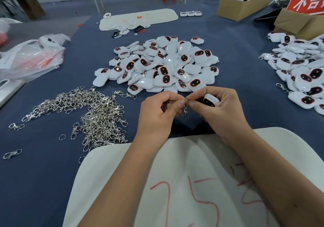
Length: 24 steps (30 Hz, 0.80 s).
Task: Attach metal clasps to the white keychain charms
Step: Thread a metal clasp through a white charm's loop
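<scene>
1. The left hand (pixel 156 111) pinches a small metal clasp (pixel 184 108) with curled fingers.
2. The right hand (pixel 219 109) holds one white charm (pixel 211 100) and touches the clasp too.
3. A big pile of charms (pixel 161 65) sits at 12 o'clock on the blue surface (pixel 43 174).
4. A heap of clasps (pixel 91 114) lies at 9 o'clock.

Bare blue table cloth (pixel 245 107) lies open right of the grip; a tangled heap of silver metal clasps (pixel 91 114) crowds its left, a mound of white plastic charms (pixel 157 65) beyond.
</scene>
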Tool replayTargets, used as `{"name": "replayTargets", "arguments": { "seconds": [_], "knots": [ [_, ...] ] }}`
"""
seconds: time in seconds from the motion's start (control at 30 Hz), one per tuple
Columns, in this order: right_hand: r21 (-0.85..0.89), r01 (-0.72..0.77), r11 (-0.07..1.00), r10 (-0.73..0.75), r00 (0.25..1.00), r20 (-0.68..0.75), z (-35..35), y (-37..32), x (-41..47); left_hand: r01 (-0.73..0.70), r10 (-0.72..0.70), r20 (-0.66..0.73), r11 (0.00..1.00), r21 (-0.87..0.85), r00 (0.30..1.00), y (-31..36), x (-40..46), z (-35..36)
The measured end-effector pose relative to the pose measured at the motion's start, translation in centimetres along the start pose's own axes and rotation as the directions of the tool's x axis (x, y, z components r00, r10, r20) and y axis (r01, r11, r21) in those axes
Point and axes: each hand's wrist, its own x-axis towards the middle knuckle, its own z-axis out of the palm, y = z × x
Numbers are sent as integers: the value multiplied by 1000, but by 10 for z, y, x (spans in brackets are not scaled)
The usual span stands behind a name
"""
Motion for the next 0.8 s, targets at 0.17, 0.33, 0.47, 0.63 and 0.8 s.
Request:
{"name": "replayTargets", "arguments": {
  "seconds": [0.17,0.33,0.47,0.63,0.8],
  "knots": [
    [70,-41,997,40,999,12,0,3,1,19,-19,10,999,-27,1000,0,0,-1],
    [104,-76,992,73,997,33,-2,6,2,44,-44,5,998,-54,999,4,-1,0],
    [115,-87,990,84,996,32,-1,6,2,41,-41,-27,999,-13,999,7,-2,1],
    [27,-36,999,36,999,10,1,2,0,13,-1,-90,991,131,996,8,-3,5],
    [-328,99,940,-103,995,6,11,-5,-5,-16,41,-111,976,215,993,5,-1,4]
  ]
}}
